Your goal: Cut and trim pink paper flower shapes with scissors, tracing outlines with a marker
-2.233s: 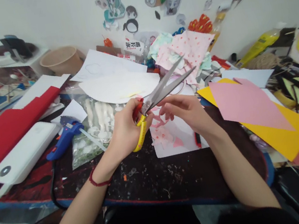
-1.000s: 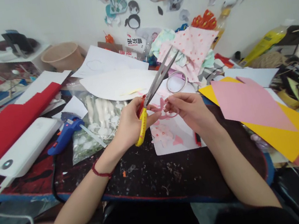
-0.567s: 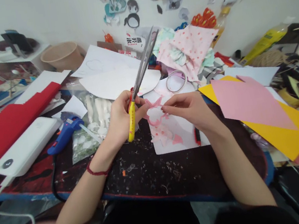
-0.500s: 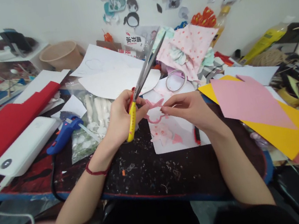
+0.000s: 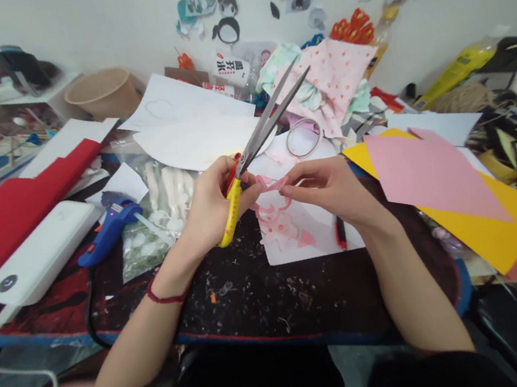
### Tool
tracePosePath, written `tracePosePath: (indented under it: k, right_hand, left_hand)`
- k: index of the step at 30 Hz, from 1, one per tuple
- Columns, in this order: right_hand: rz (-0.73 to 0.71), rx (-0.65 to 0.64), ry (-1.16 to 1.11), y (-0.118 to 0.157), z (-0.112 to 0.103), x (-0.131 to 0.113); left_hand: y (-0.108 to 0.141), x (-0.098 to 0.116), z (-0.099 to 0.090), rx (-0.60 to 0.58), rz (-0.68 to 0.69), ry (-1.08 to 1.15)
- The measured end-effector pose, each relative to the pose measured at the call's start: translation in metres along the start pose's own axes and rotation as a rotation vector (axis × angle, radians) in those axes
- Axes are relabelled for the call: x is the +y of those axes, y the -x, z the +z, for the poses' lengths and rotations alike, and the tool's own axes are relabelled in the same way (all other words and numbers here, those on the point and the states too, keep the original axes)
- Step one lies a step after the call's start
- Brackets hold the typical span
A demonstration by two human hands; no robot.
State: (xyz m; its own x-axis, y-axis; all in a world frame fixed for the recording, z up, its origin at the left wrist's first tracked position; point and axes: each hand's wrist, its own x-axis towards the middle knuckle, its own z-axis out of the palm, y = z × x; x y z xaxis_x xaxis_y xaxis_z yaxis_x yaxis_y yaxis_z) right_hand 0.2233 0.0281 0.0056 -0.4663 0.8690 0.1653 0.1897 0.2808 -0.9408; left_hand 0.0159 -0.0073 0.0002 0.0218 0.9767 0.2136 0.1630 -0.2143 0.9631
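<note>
My left hand [image 5: 215, 202] is closed around the yellow and red handles of a pair of scissors [image 5: 264, 132], whose blades point up and away to the right, slightly apart. Its fingertips also pinch one side of a thin, curled pink cutout [image 5: 268, 207]. On the cutout's other side, my right hand [image 5: 318, 182] pinches it between thumb and fingers. Below lies a white sheet [image 5: 314, 237] bearing pink cut pieces [image 5: 280, 232] and a red and black pen-like tool [image 5: 340, 233].
A blue glue gun [image 5: 110, 230] and a white power bank [image 5: 42, 254] with a cable lie left, beside red sheets [image 5: 11, 213]. Pink paper [image 5: 432, 172] over yellow paper [image 5: 502, 246] lies right. A tape ring [image 5: 305, 138] and polka-dot fabric [image 5: 331, 77] are behind.
The scissors have swung a little to the right, and their blades have spread slightly. The pink cutout has shifted and bent between my fingertips; both hands remain in nearly the same place.
</note>
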Motion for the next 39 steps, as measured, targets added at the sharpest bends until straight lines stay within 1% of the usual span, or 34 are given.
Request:
tracePosePath:
  k: [1, 3, 5, 6, 7, 10, 11, 12, 14, 17, 22, 25, 28, 31, 34, 39]
  right_hand:
    - [-0.007, 0.012, -0.010, 0.000, 0.000, 0.000]
    - [-0.043, 0.071, -0.048, -0.001, 0.002, 0.000]
    - [-0.103, 0.183, -0.108, -0.002, 0.004, 0.001]
    - [-0.134, 0.252, -0.140, -0.003, 0.005, 0.002]
    - [-0.162, 0.325, -0.171, -0.003, 0.007, 0.003]
    - [-0.228, 0.552, -0.241, -0.006, 0.009, 0.005]
    - [-0.250, 0.614, -0.269, -0.006, 0.010, 0.005]
    - [-0.269, 0.658, -0.296, -0.006, 0.011, 0.005]
    - [-0.285, 0.722, -0.360, -0.004, 0.014, 0.004]
    - [-0.252, 0.793, -0.438, 0.000, 0.018, 0.001]
    - [-0.247, 0.855, -0.437, 0.003, 0.022, -0.001]
    - [-0.241, 0.869, -0.347, 0.004, 0.022, 0.000]
    - [-0.236, 0.836, -0.264, 0.004, 0.025, 0.001]
    - [-0.216, 0.786, -0.339, 0.005, 0.030, 0.000]
    - [-0.227, 0.719, -0.437, 0.006, 0.036, -0.001]
    - [-0.241, 0.650, -0.460, 0.005, 0.043, 0.002]
  left_hand:
    - [0.000, 0.000, 0.000, 0.009, 0.007, -0.021]
    - [0.001, 0.000, 0.001, 0.080, 0.067, -0.107]
    - [0.003, 0.002, 0.001, 0.183, 0.169, -0.241]
    - [0.005, 0.003, 0.002, 0.215, 0.216, -0.316]
    - [0.008, 0.005, 0.002, 0.222, 0.244, -0.371]
    - [0.018, 0.009, 0.009, 0.176, 0.278, -0.498]
    - [0.022, 0.010, 0.013, 0.182, 0.286, -0.545]
    - [0.025, 0.009, 0.017, 0.182, 0.297, -0.594]
    - [0.031, 0.008, 0.025, 0.157, 0.276, -0.656]
    - [0.037, 0.005, 0.034, 0.072, 0.204, -0.672]
    - [0.040, 0.003, 0.035, 0.038, 0.102, -0.668]
    - [0.040, 0.002, 0.034, 0.031, 0.088, -0.633]
    - [0.039, 0.002, 0.036, 0.009, 0.069, -0.610]
    - [0.039, 0.002, 0.037, -0.004, 0.057, -0.611]
    - [0.038, 0.004, 0.038, 0.017, 0.065, -0.614]
    - [0.036, 0.004, 0.037, 0.027, 0.054, -0.597]
